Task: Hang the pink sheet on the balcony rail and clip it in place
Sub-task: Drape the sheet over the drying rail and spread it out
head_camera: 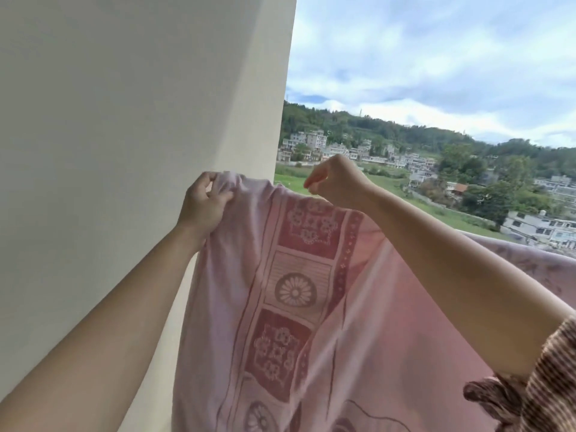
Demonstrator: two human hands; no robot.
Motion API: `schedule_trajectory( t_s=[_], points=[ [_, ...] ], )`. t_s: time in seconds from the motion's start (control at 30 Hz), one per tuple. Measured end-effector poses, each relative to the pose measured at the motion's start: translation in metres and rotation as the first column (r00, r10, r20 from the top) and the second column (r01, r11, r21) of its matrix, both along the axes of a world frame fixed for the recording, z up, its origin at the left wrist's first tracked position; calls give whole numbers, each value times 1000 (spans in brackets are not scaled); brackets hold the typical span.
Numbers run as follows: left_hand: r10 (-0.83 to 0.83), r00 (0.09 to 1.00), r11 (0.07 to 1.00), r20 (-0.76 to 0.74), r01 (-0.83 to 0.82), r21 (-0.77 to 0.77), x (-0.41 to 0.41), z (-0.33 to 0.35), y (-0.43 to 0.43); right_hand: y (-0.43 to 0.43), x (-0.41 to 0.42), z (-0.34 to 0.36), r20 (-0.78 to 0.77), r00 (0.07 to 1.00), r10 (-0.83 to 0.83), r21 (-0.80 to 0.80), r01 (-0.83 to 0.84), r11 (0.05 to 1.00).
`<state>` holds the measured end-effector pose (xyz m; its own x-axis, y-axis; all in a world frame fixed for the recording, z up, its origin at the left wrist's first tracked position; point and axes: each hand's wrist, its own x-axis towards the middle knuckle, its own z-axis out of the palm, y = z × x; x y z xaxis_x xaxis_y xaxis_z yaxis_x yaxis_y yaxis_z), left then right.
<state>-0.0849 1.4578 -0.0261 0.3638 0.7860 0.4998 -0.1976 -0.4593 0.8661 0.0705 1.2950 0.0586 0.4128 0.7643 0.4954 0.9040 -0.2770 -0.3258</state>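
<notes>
The pink sheet (311, 307), printed with dark pink flower squares, hangs down in front of me with its top edge draped over the balcony rail, which is hidden beneath it. My left hand (204, 204) grips the bunched top corner of the sheet right beside the wall. My right hand (332, 179) is at the sheet's top edge a little to the right, fingers curled downward. Whether those fingers hold the edge or something small is hidden. No clip is visible.
A pale wall (140, 120) stands close on the left, touching the sheet's corner. Another mauve cloth (536, 269) lies over the rail further right. Beyond the rail are open air, fields, houses and wooded hills. A striped brown sleeve (545, 388) shows at bottom right.
</notes>
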Motion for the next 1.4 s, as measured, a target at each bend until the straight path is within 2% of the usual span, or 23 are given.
schedule_trajectory(
  t_s=[0.1, 0.13, 0.2, 0.27, 0.37, 0.43, 0.47, 0.5, 0.57, 0.6, 0.67, 0.77, 0.83, 0.9, 0.93, 0.97, 1.03, 1.1, 1.17, 1.23, 1.3, 1.33, 1.4],
  points=[
    [-75, 990, 905, -120, 118, 408, 10, 4, -50, 12, -3, 12, -162, 986, 48, 150, -23, 988],
    [-98, 978, 849, -182, 178, 498, 19, -1, -68, 17, -5, 15, -218, 974, 58, 155, -24, 988],
    [-38, 966, 744, -254, 197, 638, 34, -19, -97, 28, -10, 15, -240, 971, 20, 55, -8, 998],
    [4, 963, 741, -269, 178, 647, 42, -38, -113, 38, -13, 9, -124, 991, -50, -81, 41, 996],
    [-49, 947, 705, -318, 259, 660, 44, -59, -121, 49, -14, 3, 111, 985, -132, -140, 147, 979],
    [-94, 935, 703, -343, 306, 642, 43, -64, -121, 48, -14, 3, 182, 969, -165, -164, 195, 967],
    [-117, 940, 738, -321, 299, 606, 41, -64, -120, 47, -11, 4, 158, 971, -179, -157, 203, 966],
    [-132, 955, 797, -264, 261, 545, 40, -62, -120, 43, -7, 4, 65, 977, -203, -120, 209, 970],
    [-118, 991, 931, -59, 131, 340, 37, -55, -118, 33, 6, 7, -286, 933, -220, 36, 240, 970],
    [-79, 996, 974, 31, 70, 216, 38, -52, -117, 26, 14, 8, -474, 860, -191, 113, 274, 955],
    [-15, 999, 999, 36, 13, 50, 42, -48, -111, 6, 26, 9, -732, 677, -71, 186, 299, 936],
    [-221, 965, 970, -143, 202, -135, 52, -47, -112, -21, 39, 10, -855, 507, 105, 269, 261, 927],
    [-271, 946, 960, -180, 252, -122, 61, -47, -122, -39, 47, 11, -884, 412, 221, 360, 297, 884],
    [-200, 968, 979, -149, 202, -1, 67, -47, -135, -58, 56, 15, -889, 355, 291, 411, 333, 849],
    [-185, 975, 980, -125, 192, 51, 69, -46, -143, -69, 60, 17, -882, 418, 215, 367, 327, 871],
    [-195, 975, 974, -109, 206, 93, 71, -46, -149, -80, 64, 18, -840, 540, 55, 267, 322, 908],
    [-260, 961, 950, -99, 273, 149, 72, -46, -162, -101, 66, 18, -562, 760, -326, -96, 331, 939],
    [-350, 935, 929, -61, 355, 108, 69, -45, -170, -116, 64, 18, -252, 842, -477, -368, 372, 852],
    [-439, 898, 898, 33, 440, -24, 65, -42, -173, -122, 61, 22, -98, 866, -490, -406, 415, 815],
    [-469, 878, 869, 92, 478, -131, 59, -38, -173, -122, 59, 25, 25, 901, -434, -282, 423, 861],
    [-480, 874, 860, 78, 486, -155, 54, -36, -171, -118, 58, 27, 50, 963, -263, -135, 268, 954],
    [-495, 866, 850, 74, 500, -165, 51, -35, -170, -117, 53, 28, -5, 990, -141, -131, 139, 982],
    [-517, 850, 825, 98, 526, -207, 48, -32, -170, -115, 44, 23, -97, 993, 64, -228, -85, 970]
  ],
)
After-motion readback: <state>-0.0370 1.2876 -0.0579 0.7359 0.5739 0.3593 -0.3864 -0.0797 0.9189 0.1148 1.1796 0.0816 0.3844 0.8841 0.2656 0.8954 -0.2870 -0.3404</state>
